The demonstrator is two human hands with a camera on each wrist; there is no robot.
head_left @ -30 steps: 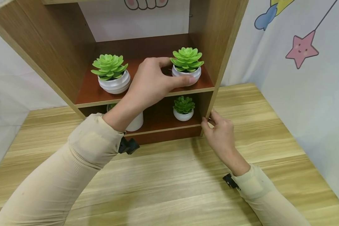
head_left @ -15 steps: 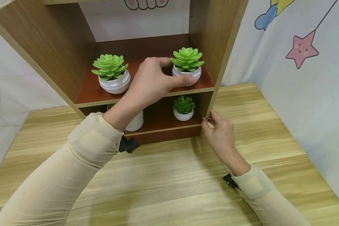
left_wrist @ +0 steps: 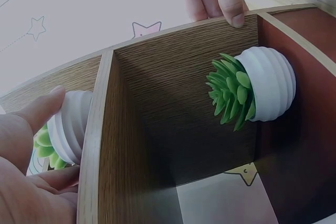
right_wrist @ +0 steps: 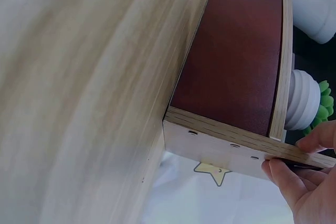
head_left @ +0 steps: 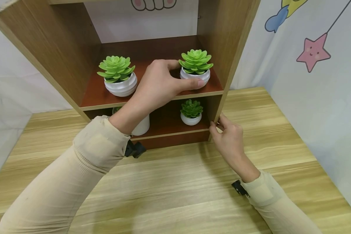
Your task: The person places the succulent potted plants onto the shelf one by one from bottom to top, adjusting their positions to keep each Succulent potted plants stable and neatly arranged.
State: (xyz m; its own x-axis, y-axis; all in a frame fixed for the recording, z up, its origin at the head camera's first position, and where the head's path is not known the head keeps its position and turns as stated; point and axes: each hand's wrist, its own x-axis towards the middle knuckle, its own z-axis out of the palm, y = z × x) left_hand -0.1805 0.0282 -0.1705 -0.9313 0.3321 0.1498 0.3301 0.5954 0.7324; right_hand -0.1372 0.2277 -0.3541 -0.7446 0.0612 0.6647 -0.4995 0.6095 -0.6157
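Note:
My left hand (head_left: 159,81) grips the white ribbed pot of a green potted succulent (head_left: 196,63) at the right end of the upper shelf. The left wrist view shows its thumb and fingers around that pot (left_wrist: 73,124). Low on the right, my right hand (head_left: 229,138) pinches the front edge of the wooden shelf unit's side panel (head_left: 238,45). A second potted succulent (head_left: 120,76) stands on the upper shelf, left of my left hand. Below, another succulent (head_left: 191,112) sits at the right of the lower compartment.
A white cylindrical pot (head_left: 141,126) in the lower compartment is partly hidden by my left forearm. The shelf unit stands on a wood-grain table (head_left: 163,195). Behind and right hangs a white wall cloth (head_left: 324,97) with a pink star print (head_left: 313,52).
The head view has shifted very slightly. Both hands keep their places on the pot and the side panel.

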